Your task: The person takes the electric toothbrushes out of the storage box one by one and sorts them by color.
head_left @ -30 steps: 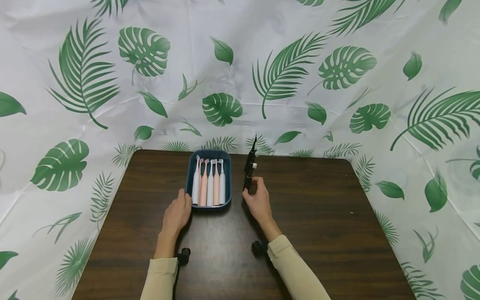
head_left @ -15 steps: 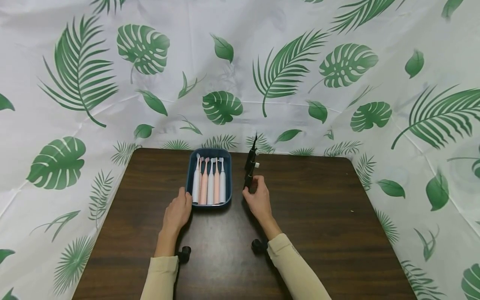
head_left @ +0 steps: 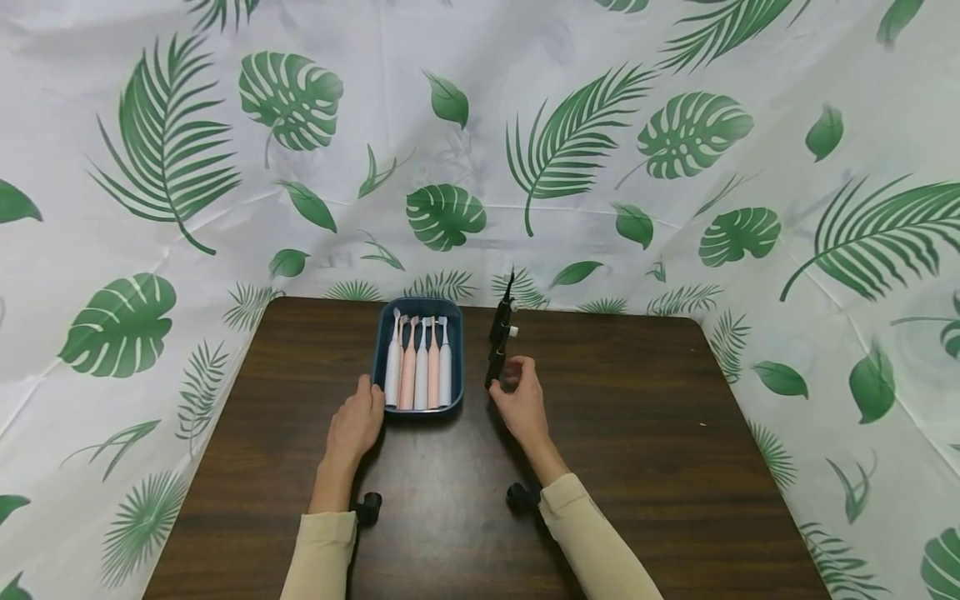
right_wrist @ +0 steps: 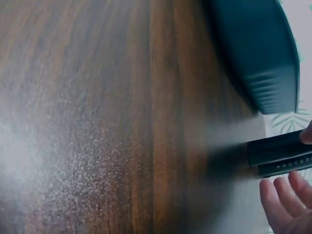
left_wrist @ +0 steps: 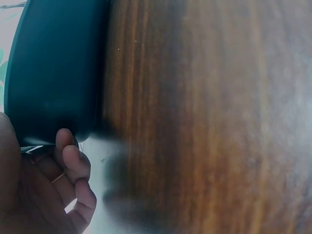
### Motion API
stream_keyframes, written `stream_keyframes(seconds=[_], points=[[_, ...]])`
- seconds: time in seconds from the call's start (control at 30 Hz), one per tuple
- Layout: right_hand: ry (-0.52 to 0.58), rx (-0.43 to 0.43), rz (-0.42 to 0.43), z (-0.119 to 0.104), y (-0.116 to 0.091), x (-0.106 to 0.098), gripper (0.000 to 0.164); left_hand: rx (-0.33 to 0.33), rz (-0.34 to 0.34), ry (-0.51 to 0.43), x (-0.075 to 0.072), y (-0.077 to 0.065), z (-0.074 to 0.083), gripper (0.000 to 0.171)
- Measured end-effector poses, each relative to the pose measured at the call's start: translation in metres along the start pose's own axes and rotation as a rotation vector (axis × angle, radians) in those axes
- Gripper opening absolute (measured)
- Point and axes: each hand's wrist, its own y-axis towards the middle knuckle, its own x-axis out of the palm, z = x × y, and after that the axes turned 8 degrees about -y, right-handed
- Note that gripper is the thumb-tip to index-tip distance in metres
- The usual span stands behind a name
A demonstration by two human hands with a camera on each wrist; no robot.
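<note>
A dark blue tray (head_left: 417, 415) near the table's far edge holds several white and pink electric toothbrushes (head_left: 407, 377) side by side, heads pointing away. My left hand (head_left: 356, 425) holds the tray at its near left side; in the left wrist view curled fingers (left_wrist: 71, 158) touch the corner of its wall. To the right of the tray are two black electric toothbrushes (head_left: 497, 358), raised lengthwise, with small white parts near their heads. My right hand (head_left: 521, 408) has them between thumb and fingers near the lower ends. In the right wrist view fingertips (right_wrist: 280, 187) lie right at one black handle.
The dark wood table (head_left: 622, 467) ends just behind the tray. A white cloth (head_left: 570, 50) printed with green leaves hangs around its back and sides. Black wrist mounts (head_left: 367, 510) stick out inward from both wrists.
My right hand has shifted slightly right and toward me, its index finger a little farther from the black toothbrushes. These, the tray and my left hand stay in place.
</note>
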Motion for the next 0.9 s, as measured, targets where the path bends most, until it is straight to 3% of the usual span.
stream_keyframes(seconds=[0.13, 0.27, 0.57, 0.9], points=[[-0.022, 0.055, -0.011, -0.006, -0.007, -0.006, 0.024, -0.011, 0.0, -0.005, -0.002, 0.0, 0.0, 0.042], [-0.02, 0.04, -0.022, -0.016, -0.015, -0.009, 0.012, -0.02, 0.018, -0.023, -0.003, -0.002, 0.0, 0.044], [0.031, -0.113, -0.053, -0.045, -0.024, 0.002, 0.016, -0.006, 0.046, -0.091, -0.004, -0.002, -0.002, 0.057], [0.032, -0.217, -0.113, -0.088, -0.018, 0.023, 0.013, -0.02, 0.033, -0.108, -0.003, -0.003, 0.003, 0.053]])
